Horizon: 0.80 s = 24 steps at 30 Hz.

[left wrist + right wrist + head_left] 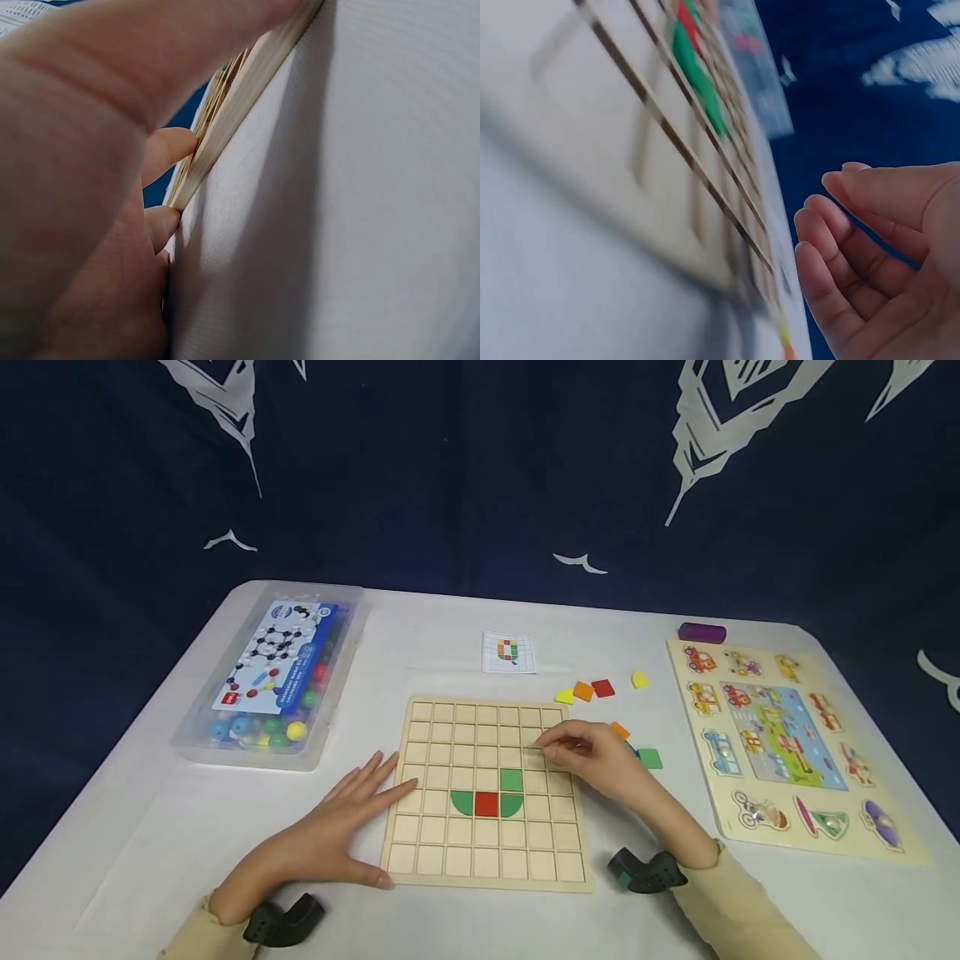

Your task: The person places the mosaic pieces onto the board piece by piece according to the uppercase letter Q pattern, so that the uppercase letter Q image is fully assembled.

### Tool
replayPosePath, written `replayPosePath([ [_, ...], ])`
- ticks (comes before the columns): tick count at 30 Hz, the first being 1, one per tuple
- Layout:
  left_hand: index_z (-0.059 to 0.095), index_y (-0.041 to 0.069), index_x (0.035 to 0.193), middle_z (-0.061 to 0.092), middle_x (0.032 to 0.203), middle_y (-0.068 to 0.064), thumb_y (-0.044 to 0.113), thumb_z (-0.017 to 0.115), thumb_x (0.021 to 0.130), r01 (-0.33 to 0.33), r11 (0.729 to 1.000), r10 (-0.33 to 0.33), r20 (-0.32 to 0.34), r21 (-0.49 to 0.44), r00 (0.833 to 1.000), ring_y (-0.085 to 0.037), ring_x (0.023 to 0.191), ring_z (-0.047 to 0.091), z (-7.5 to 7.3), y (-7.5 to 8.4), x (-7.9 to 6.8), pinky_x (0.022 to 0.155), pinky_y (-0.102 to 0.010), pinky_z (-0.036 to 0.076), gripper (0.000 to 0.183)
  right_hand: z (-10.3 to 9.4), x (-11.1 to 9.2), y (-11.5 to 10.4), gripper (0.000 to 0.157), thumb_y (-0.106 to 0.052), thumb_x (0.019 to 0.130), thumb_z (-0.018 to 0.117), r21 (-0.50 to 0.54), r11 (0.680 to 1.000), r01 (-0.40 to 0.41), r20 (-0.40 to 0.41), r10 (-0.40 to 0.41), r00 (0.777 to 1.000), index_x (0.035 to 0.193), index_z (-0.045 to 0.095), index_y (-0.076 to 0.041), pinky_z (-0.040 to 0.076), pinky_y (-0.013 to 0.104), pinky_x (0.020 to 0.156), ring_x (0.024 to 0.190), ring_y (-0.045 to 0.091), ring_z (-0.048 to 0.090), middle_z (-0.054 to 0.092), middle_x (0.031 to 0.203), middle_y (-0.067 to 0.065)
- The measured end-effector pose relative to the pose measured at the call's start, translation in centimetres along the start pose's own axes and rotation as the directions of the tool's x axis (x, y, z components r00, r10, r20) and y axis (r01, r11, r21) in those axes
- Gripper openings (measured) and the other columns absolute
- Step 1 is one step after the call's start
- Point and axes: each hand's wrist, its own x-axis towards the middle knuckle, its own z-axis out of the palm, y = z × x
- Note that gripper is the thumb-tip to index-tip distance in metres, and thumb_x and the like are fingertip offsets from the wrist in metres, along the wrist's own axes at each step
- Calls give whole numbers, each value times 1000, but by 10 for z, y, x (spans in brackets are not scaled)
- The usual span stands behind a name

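Observation:
A square wooden grid board [442, 860] lies on the table. In its cells are a red square [486, 804], a green square [512, 779] and two rounded green pieces, one left [462, 802] and one right [512, 806] of the red square. My left hand [337, 822] rests spread at the board's left edge, fingertips on the rim, as the left wrist view also shows. My right hand [592, 756] hovers over the board's right side, fingers loosely bent. No piece shows between thumb and fingers [829, 289] in the right wrist view.
Loose yellow, orange, red and green pieces [603, 688] lie right of the board, some partly behind the right hand. A small pattern card [509, 653] lies behind it. A clear plastic box [300, 758] of coloured balls stands left; a picture puzzle [697, 760] and purple cylinder [702, 632] lie right.

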Motion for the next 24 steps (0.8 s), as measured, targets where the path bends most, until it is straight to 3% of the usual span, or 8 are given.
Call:
replayPosePath([
  [5, 30, 17, 148, 5, 155, -13, 60, 74, 64, 7, 1000, -7, 4, -5, 1000, -32, 139, -3, 0, 0, -1, 109, -48, 0, 105, -41, -14, 10, 20, -7, 89, 63, 36, 996, -80, -74, 83, 994, 105, 65, 5, 51, 26, 73, 85, 27, 62, 66, 100, 16],
  [9, 29, 17, 148, 5, 155, -12, 61, 74, 63, 8, 1000, -8, 7, -8, 1000, -32, 139, -4, 0, 0, 0, 108, -51, 1, 105, -70, -28, 22, 27, -15, 93, 59, -11, 989, -148, -114, 146, 983, 110, 63, 5, 50, 22, 75, 88, 23, 61, 65, 104, 19],
  [12, 29, 17, 148, 5, 155, -12, 61, 74, 64, 4, 1000, -4, 6, -4, 1000, -32, 139, -4, 0, -1, 0, 108, -50, 1, 105, -85, -37, 31, 26, -13, 94, 58, -71, 980, -183, -117, 174, 978, 112, 62, 4, 48, 17, 74, 90, 16, 61, 64, 107, 19],
  [18, 29, 18, 148, 5, 155, -12, 60, 74, 64, 4, 1000, -4, 7, -2, 1000, -31, 139, -4, -1, -1, 0, 108, -49, 1, 105, -98, -47, 43, 25, -2, 92, 55, -192, 953, -233, -62, 226, 972, 116, 62, 2, 48, 18, 74, 94, 21, 57, 63, 110, 17],
  [24, 29, 19, 148, 4, 155, -11, 59, 75, 63, 17, 1000, -17, 14, -17, 1000, -30, 139, -5, -1, 0, 1, 108, -49, 0, 105, -92, -48, 49, 26, 1, 89, 58, -200, 930, -308, -72, 299, 951, 115, 63, 4, 48, 18, 70, 89, 24, 56, 64, 108, 17],
])
